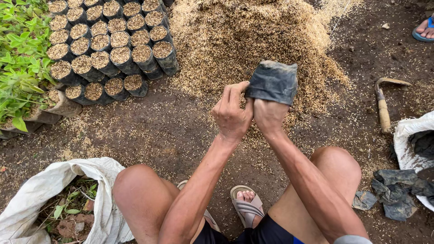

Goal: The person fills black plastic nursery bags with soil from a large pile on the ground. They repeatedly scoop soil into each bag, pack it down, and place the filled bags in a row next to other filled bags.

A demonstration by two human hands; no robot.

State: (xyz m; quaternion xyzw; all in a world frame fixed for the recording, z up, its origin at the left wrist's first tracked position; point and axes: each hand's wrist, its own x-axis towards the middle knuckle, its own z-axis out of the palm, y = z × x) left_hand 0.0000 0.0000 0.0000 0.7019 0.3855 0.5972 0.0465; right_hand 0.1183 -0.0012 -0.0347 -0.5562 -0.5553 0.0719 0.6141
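from my seat i see bare dark soil [181,131] filling the view, dusted with husk. on it, straight ahead, sits the big husk pile [244,40], tan and loose, spreading toward the top edge. to the left of the pile stand rows of filled bags [108,49], small black ones packed tight against each other and topped with husk, and left of those a strip of green seedlings [20,54]. at the bottom left lies a white sack [54,180], open, with leaves and clods inside; a second white sack [407,140] shows at the right edge, with dark plastic scraps [395,192] on the ground just beside it. a hoe [383,106] with a pale wooden handle lies on the soil right of the pile. my knees and sandalled feet frame the bottom. in front of the pile, raised above the ground, is the black bag [273,81], empty and crumpled, mouth upward. my right hand [270,115] has its fingers clamped round the bag's lower end from below. my left hand [231,113] is touching the right, its fingers together and pinching the bag's left edge. another person's sandalled foot [425,28] shows at the top right corner.
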